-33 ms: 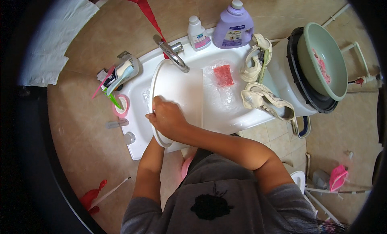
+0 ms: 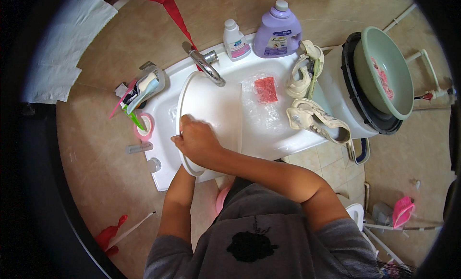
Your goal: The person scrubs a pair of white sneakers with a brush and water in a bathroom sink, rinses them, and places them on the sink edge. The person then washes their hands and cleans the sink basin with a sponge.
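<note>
A white plastic bucket (image 2: pixel 218 106) lies tipped over the sink, under the curved metal faucet (image 2: pixel 204 64), its thick rim toward the left. My right hand (image 2: pixel 198 140) reaches across and is closed on that rim, fingers curled over the edge. My left forearm (image 2: pixel 176 204) comes up below the bucket; the left hand itself is hidden behind it. Right of the bucket, a red sponge-like block (image 2: pixel 266 90) rests in the white sink (image 2: pixel 269 140) among clear suds or water.
Two cream shoes (image 2: pixel 319 119) sit on the sink's right edge. A purple jug (image 2: pixel 277 35) and a white bottle (image 2: pixel 236 41) stand along the back. A toiletry holder (image 2: pixel 149 84) and pink tape roll (image 2: pixel 144 127) are at left. A green basin (image 2: pixel 386 72) tilts on a lidded tub at right.
The bucket's rim and my right hand have shifted very slightly to the left. Everything else looks the same.
</note>
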`<move>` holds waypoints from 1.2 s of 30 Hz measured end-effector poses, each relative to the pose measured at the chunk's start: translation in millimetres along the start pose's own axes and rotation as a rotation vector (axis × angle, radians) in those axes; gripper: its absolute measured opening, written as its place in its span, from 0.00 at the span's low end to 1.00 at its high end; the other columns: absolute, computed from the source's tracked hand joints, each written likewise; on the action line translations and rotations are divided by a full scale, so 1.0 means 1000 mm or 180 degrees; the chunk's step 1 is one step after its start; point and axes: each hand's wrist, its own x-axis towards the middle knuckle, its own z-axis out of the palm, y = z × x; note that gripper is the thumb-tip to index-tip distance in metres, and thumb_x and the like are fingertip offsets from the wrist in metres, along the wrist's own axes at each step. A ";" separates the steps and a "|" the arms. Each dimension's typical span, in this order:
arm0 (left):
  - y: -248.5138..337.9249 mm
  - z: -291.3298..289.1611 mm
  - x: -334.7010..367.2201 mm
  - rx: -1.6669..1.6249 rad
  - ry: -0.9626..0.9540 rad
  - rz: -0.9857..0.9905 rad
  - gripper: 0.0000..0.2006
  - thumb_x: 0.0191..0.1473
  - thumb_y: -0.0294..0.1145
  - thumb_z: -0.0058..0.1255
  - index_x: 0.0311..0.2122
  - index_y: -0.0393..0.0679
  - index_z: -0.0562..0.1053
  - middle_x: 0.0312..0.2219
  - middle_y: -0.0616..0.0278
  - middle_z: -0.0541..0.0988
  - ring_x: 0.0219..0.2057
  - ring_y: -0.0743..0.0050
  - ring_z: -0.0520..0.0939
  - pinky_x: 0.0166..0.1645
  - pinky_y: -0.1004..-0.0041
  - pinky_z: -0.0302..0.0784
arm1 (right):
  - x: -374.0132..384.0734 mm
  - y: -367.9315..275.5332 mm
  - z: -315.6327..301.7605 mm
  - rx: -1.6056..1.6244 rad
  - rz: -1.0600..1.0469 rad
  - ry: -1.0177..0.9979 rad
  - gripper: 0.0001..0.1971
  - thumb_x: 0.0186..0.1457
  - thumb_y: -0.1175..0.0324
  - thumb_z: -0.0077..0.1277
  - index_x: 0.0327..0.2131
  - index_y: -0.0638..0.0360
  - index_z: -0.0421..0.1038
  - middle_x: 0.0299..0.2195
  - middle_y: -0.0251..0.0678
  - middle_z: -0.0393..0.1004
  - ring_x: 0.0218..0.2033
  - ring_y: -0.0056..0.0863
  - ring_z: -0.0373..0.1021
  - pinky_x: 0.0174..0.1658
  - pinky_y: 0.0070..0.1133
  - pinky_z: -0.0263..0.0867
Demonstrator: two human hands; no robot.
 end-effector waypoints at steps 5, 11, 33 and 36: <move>0.003 0.008 -0.013 -0.0005 -0.0053 -0.0059 0.19 0.51 0.32 0.58 0.48 0.41 0.69 0.31 0.64 0.76 0.25 0.76 0.75 0.25 0.75 0.67 | 0.006 -0.011 0.011 -0.0025 -0.0384 0.0181 0.15 0.48 0.66 0.57 0.29 0.69 0.65 0.21 0.49 0.72 0.25 0.48 0.72 0.32 0.36 0.68; 0.001 0.006 -0.026 0.0024 -0.0018 -0.0105 0.17 0.51 0.33 0.59 0.45 0.42 0.71 0.28 0.66 0.76 0.23 0.78 0.74 0.23 0.77 0.65 | 0.011 -0.016 0.001 0.0404 -0.0034 -0.0233 0.16 0.49 0.63 0.56 0.28 0.69 0.67 0.23 0.51 0.73 0.26 0.49 0.72 0.34 0.36 0.68; 0.072 -0.101 -0.140 0.0771 0.1966 0.0181 0.08 0.49 0.34 0.61 0.33 0.47 0.75 0.19 0.74 0.73 0.15 0.87 0.70 0.16 0.82 0.61 | -0.082 0.073 -0.086 0.0500 0.1346 -0.0301 0.16 0.57 0.62 0.54 0.26 0.65 0.63 0.17 0.40 0.72 0.18 0.27 0.73 0.22 0.24 0.67; 0.087 -0.102 -0.158 0.0818 0.2147 0.0432 0.10 0.47 0.33 0.62 0.36 0.46 0.76 0.20 0.73 0.74 0.15 0.86 0.71 0.15 0.82 0.60 | -0.091 0.084 -0.074 0.0678 0.1412 -0.0230 0.15 0.58 0.63 0.53 0.29 0.67 0.65 0.19 0.41 0.73 0.19 0.26 0.73 0.23 0.23 0.67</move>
